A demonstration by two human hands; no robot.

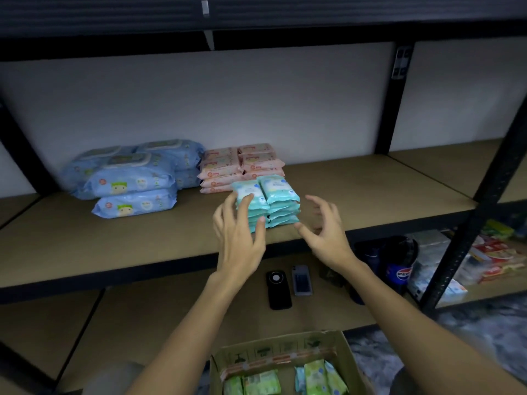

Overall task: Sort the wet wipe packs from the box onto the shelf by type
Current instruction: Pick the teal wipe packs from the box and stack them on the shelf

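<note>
Starting nearest, the cardboard box (285, 363) sits at the bottom edge with green wet wipe packs (313, 377) lying in it and a pale blue one (300, 379) tucked between them, so more sorting remains. Above it both arms reach to the middle shelf (142, 238). The left hand (241, 232) is spread, its fingertips and thumb against the left front of the teal wet wipe stacks (266, 202), two columns side by side near the shelf's front edge. The right hand (323, 226) is spread too, fingers loosely bent, just beside the stacks' right side and holding nothing; whether it touches them I cannot tell. The step looks like squaring up the teal stacks. To do it well, press both sides evenly and low, since soft packs slide, and nudge the pile back from the edge. On the lower shelf lie two phones (279, 289) and a Pepsi bottle (399, 263). Farther back stand the pink packs (242, 166), just behind the teal ones, and the large blue packs (134, 178) to their left, each type grouped.
</note>
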